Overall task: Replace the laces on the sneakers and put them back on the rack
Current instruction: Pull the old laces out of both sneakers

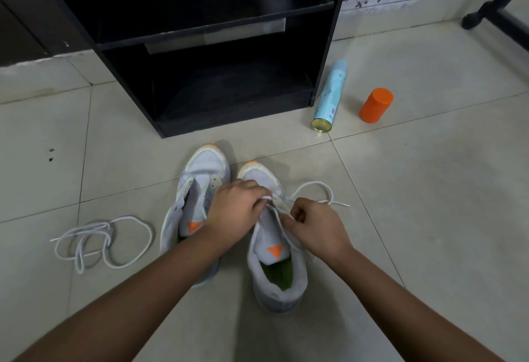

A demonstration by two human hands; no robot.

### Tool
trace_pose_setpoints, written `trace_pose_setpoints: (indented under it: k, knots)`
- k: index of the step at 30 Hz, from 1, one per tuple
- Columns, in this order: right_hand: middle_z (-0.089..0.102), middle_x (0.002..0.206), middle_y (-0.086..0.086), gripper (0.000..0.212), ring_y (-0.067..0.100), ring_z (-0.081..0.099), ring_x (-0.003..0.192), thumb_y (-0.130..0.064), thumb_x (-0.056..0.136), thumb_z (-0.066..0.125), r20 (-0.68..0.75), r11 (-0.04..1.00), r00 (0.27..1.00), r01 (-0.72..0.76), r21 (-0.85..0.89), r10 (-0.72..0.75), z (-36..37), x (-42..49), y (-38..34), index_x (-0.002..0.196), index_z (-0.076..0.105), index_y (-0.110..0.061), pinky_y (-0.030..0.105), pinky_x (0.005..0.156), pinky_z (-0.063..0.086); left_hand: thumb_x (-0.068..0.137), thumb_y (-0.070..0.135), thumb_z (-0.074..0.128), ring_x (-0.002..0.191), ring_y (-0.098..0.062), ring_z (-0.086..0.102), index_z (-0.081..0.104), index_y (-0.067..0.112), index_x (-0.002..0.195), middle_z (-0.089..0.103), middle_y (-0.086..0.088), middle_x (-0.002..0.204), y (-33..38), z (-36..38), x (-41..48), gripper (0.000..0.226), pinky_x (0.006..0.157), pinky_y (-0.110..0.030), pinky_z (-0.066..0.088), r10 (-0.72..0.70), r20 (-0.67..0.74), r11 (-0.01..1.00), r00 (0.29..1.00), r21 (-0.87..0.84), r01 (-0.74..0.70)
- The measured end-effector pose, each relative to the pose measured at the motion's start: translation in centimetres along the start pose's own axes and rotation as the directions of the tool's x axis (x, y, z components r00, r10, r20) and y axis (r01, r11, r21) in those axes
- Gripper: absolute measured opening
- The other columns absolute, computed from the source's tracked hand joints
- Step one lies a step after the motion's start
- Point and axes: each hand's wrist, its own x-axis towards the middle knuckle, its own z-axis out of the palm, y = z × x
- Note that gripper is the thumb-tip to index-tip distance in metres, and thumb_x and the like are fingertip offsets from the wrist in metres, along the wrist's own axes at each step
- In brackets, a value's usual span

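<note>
Right sneaker (276,264) lace (312,187) pinched by L hand (233,210) & R hand (319,227) fingers (296,215), eyelets hidden under hands

Both bare forearms rise from the lower corners of the view and converge toward the middle. The left forearm (143,290) slants up to the right, and the right forearm (400,290) slants up to the left. The left grip (234,207) lies back-up with its fingers curled downward, and its fingertips pinch a white lace (313,182). The right grip (317,227) sits just beside it and a little nearer the body. Its knuckles face up, and its thumb and forefinger pinch the lace. The fingertips of the two grips are nearly touching.
</note>
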Motion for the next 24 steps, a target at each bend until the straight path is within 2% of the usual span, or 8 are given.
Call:
trace_pose_setpoints:
  k: [2, 5, 7, 9, 10, 13, 19, 24]
  knots:
    - [0.053, 0.056, -0.005, 0.032, 0.017, 0.054, 0.061, -0.045, 0.084, 0.060, -0.006, 1.000, 1.000, -0.016, 0.026, 0.016, -0.1, 0.0, 0.2, 0.065, 0.049, -0.022, 0.027, 0.052, 0.034, 0.090, 0.022, 0.054, 0.079, -0.016, 0.061, 0.071, 0.015, 0.088, 0.067, -0.001, 0.082, 0.4, -0.5, -0.1, 0.019, 0.073, -0.030, 0.047, -0.224, 0.016, 0.859, 0.974, -0.469, 0.205]
    - [0.051, 0.054, -0.005, 0.033, 0.018, 0.053, 0.060, -0.040, 0.085, 0.061, -0.016, 0.997, 0.999, -0.041, 0.072, 0.042, -0.1, 0.1, 0.5, 0.062, 0.046, -0.023, 0.028, 0.054, 0.033, 0.088, 0.009, 0.052, 0.068, -0.016, 0.051, 0.061, 0.014, 0.075, 0.056, -0.002, 0.071, 0.2, -1.0, 0.0, 0.016, 0.067, -0.029, 0.039, -0.624, 0.161, 0.290, 0.764, -0.861, 0.419]
    - [0.050, 0.053, -0.004, 0.032, 0.016, 0.052, 0.058, -0.039, 0.085, 0.062, -0.012, 0.996, 0.999, -0.040, 0.079, 0.041, -0.1, 0.1, 0.5, 0.062, 0.046, -0.022, 0.027, 0.053, 0.033, 0.084, 0.016, 0.048, 0.075, -0.019, 0.051, 0.056, 0.018, 0.085, 0.055, -0.002, 0.081, -0.2, -1.2, -0.2, 0.009, 0.068, -0.032, 0.038, -0.621, 0.081, 0.503, 0.780, -0.721, 0.476]
    - [0.050, 0.053, -0.004, 0.031, 0.014, 0.051, 0.056, -0.038, 0.084, 0.061, -0.006, 0.997, 0.999, -0.032, 0.067, 0.033, 0.0, 0.1, 0.5, 0.063, 0.046, -0.022, 0.025, 0.051, 0.031, 0.080, 0.007, 0.051, 0.098, -0.021, 0.048, 0.057, 0.020, 0.107, 0.053, -0.001, 0.110, -0.1, -1.5, -0.2, 0.031, 0.076, -0.033, 0.040, -0.343, -0.024, 0.909, 0.939, -0.260, 0.325]
    - [0.050, 0.054, -0.004, 0.031, 0.014, 0.051, 0.056, -0.038, 0.084, 0.061, -0.007, 0.998, 1.000, -0.026, 0.057, 0.026, 0.0, 0.0, 0.4, 0.063, 0.046, -0.022, 0.025, 0.050, 0.031, 0.076, 0.006, 0.052, 0.105, -0.021, 0.045, 0.060, 0.023, 0.109, 0.051, 0.001, 0.118, 0.0, -1.4, 0.0, 0.038, 0.078, -0.034, 0.040, -0.170, -0.050, 0.985, 0.984, -0.036, 0.168]
    - [0.050, 0.055, -0.004, 0.031, 0.017, 0.052, 0.059, -0.038, 0.084, 0.061, -0.020, 0.999, 1.000, -0.007, 0.037, 0.007, 0.1, 0.0, 0.5, 0.063, 0.045, -0.021, 0.024, 0.049, 0.031, 0.073, 0.026, 0.046, 0.099, -0.020, 0.052, 0.073, 0.027, 0.080, 0.060, 0.007, 0.108, 0.7, -1.0, 0.5, 0.028, 0.075, -0.034, 0.041, 0.149, -0.039, 0.953, 0.988, 0.273, -0.133]
    - [0.050, 0.055, -0.005, 0.031, 0.018, 0.054, 0.061, -0.037, 0.084, 0.062, -0.028, 0.999, 1.000, 0.014, 0.037, -0.013, 0.4, 0.1, 0.4, 0.063, 0.045, -0.024, 0.024, 0.050, 0.031, 0.060, 0.038, 0.081, 0.073, -0.020, 0.055, 0.072, 0.026, 0.063, 0.055, 0.005, 0.074, 0.3, -0.4, 1.4, 0.015, 0.067, -0.033, 0.035, 0.145, 0.110, 0.895, 0.983, 0.410, -0.178]
    - [0.050, 0.053, -0.004, 0.030, 0.015, 0.051, 0.055, -0.033, 0.083, 0.063, -0.040, 0.999, 0.999, -0.002, 0.054, 0.004, 0.3, 0.2, 0.5, 0.062, 0.045, -0.022, 0.024, 0.049, 0.030, 0.077, 0.032, 0.052, 0.080, -0.023, 0.054, 0.066, 0.016, 0.072, 0.056, -0.001, 0.085, 0.5, -0.9, 1.0, 0.022, 0.068, -0.034, 0.041, 0.174, 0.004, 0.905, 0.985, 0.394, -0.161]
